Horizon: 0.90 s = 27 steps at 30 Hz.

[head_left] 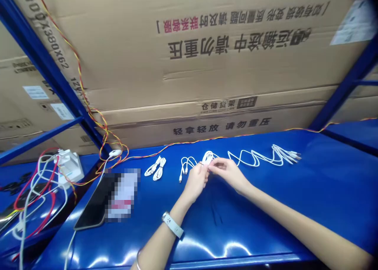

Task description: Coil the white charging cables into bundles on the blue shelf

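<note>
My left hand point(195, 184) and my right hand point(227, 172) meet at the middle of the blue shelf, with their fingertips pinching a coiled white cable point(208, 158). A small dark strip shows by the left fingers, too small to name. To the left lies a multi-headed white charging cable point(186, 164), close to my left hand. Further left sits a bundled white cable point(155, 167). A long white multi-headed cable point(265, 156) stretches out to the right of my right hand. A white wristband watch point(173, 224) circles my left wrist.
A black phone point(91, 203) lies under a pixelated patch at the left. Beyond it stand a white charger point(69, 169) and tangled red and white cables point(35, 199). A red-and-yellow twisted wire point(189, 141) runs along the shelf's back edge, before large cardboard boxes point(206, 65).
</note>
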Each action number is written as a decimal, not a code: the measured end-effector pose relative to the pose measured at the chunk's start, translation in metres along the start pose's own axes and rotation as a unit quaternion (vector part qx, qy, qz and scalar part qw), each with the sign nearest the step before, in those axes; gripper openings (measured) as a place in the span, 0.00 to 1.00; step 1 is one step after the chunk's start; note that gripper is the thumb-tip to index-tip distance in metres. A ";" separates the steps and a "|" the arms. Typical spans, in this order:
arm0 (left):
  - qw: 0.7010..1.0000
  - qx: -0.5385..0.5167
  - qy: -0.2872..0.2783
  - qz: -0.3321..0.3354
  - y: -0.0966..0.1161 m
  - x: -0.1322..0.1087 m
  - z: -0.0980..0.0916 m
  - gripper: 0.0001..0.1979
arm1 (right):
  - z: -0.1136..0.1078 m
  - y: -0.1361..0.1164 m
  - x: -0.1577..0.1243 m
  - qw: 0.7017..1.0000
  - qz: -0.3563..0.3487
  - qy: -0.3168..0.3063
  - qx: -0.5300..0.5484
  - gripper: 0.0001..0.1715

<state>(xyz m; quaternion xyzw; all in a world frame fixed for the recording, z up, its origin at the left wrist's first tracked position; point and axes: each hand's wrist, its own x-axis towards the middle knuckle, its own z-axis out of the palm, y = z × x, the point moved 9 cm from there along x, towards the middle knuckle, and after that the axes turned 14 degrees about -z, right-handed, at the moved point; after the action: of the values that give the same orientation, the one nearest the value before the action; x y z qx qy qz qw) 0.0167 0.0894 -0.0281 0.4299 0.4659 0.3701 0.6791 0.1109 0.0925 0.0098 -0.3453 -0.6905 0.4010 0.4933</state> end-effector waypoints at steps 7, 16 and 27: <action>0.956 0.040 -0.276 -0.094 0.004 -0.039 0.049 0.15 | -0.047 -0.044 0.018 0.992 -0.120 0.037 -0.014 0.15; 0.928 0.051 -0.353 -0.108 0.004 -0.056 0.060 0.16 | -0.009 -0.065 0.006 0.890 -0.249 -0.235 -0.301 0.14; 0.983 0.032 -0.180 -0.004 0.030 -0.032 0.024 0.15 | 0.017 -0.084 -0.023 0.711 -0.458 -0.136 -0.516 0.16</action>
<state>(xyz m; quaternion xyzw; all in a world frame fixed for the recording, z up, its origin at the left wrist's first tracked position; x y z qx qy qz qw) 0.0268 0.0653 0.0148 0.5091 0.3495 0.2688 0.7392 0.0937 0.0324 0.0721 -0.1290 -0.9229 -0.2508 0.2623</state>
